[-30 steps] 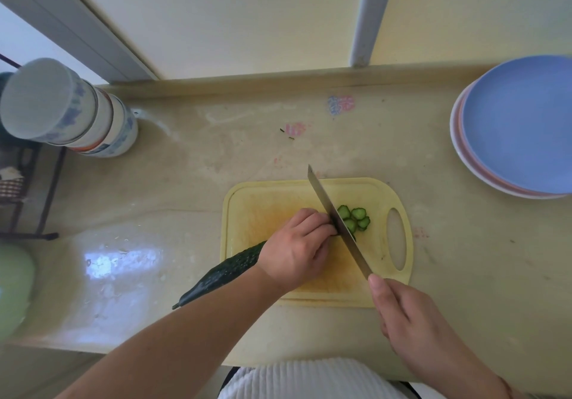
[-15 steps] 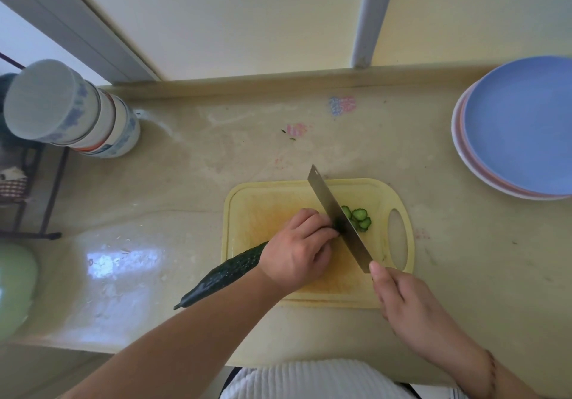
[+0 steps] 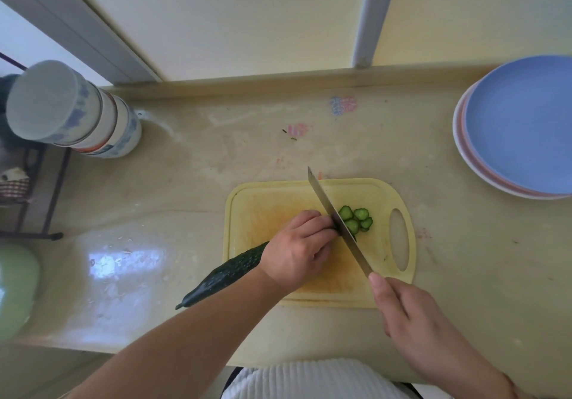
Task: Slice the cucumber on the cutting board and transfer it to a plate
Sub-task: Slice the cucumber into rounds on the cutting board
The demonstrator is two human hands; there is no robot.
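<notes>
A pale yellow cutting board [image 3: 383, 293] with an oval handle hole at its right end lay on the cream countertop [image 3: 201, 182], and a dark green cucumber [image 3: 226, 273] lay slantwise across it, its tapered stem end sticking out past the board's left edge over the counter. The left hand [image 3: 298, 248] pressed down on the cucumber near its cut end, fingers curled over it with the knuckles close against the flat of the blade. The right hand [image 3: 411, 315] gripped the handle of a knife [image 3: 337, 222], the handle itself hidden inside the fist; the long steel blade ran from near the board's front edge to past its back edge, its edge down at the cucumber's cut face. Just to the right of the blade a small cluster of slices [image 3: 356, 219] lay overlapping on the board, pale green in the middle with dark skins. A stack of plates [image 3: 523, 126], blue on top with pink and white rims showing beneath, sat well apart at the counter's right end. At the left stood a stack of upturned white bowls [image 3: 74, 111] with blue patterns. Faint pink and blue smudges [image 3: 343, 105] marked the counter near the back ledge; no writing or brand could be read on anything.
</notes>
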